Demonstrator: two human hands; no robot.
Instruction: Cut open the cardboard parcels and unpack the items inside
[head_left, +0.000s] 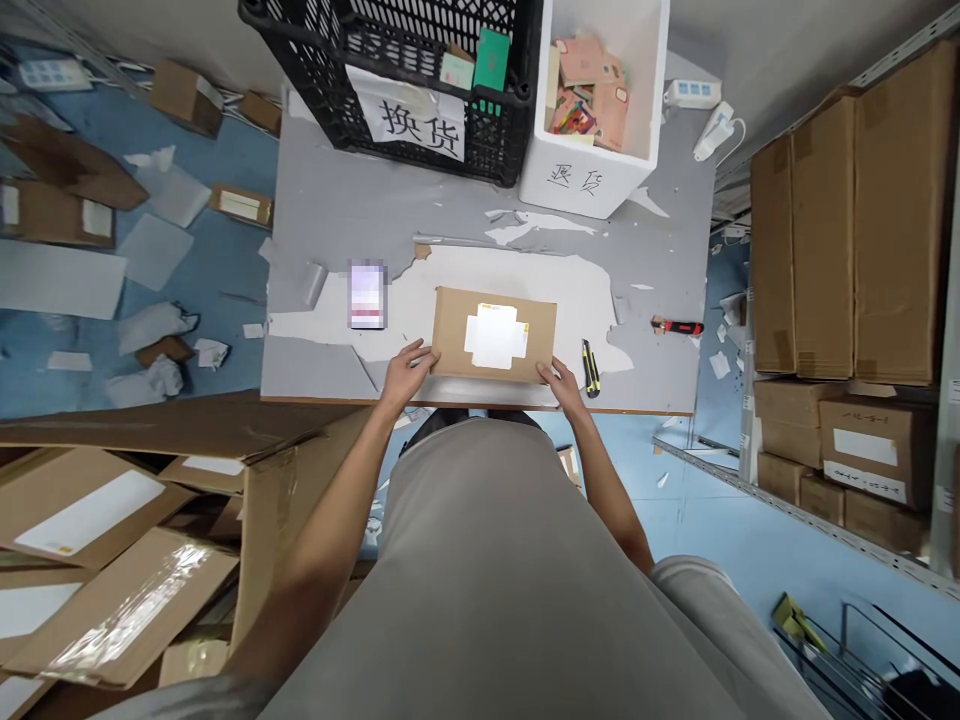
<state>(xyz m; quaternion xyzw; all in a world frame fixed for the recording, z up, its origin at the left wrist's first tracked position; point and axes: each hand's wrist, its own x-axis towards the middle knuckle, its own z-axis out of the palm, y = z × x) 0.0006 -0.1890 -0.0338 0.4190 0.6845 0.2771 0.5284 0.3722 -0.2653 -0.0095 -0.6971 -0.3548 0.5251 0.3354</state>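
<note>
A flat brown cardboard box [448, 330] with white labels on its top lies before me, over the white torn patch of the table. My left hand [407, 374] grips its lower left corner, fingers bent around the edge. At the lower right corner, my right hand [561, 384] holds the same box between thumb and fingers. Just right of that hand lies a yellow and black box cutter [591, 368]. A phone [367, 295] with a lit, blurred screen rests to the left of the box.
Along the table's back stand a black plastic crate [420, 110] and a white foam bin [592, 185] holding pink packets. A red and black cutter [679, 327] lies near the right edge. A large carton [285, 500] of parcels stands at left; stacked boxes [821, 230] fill the right shelf.
</note>
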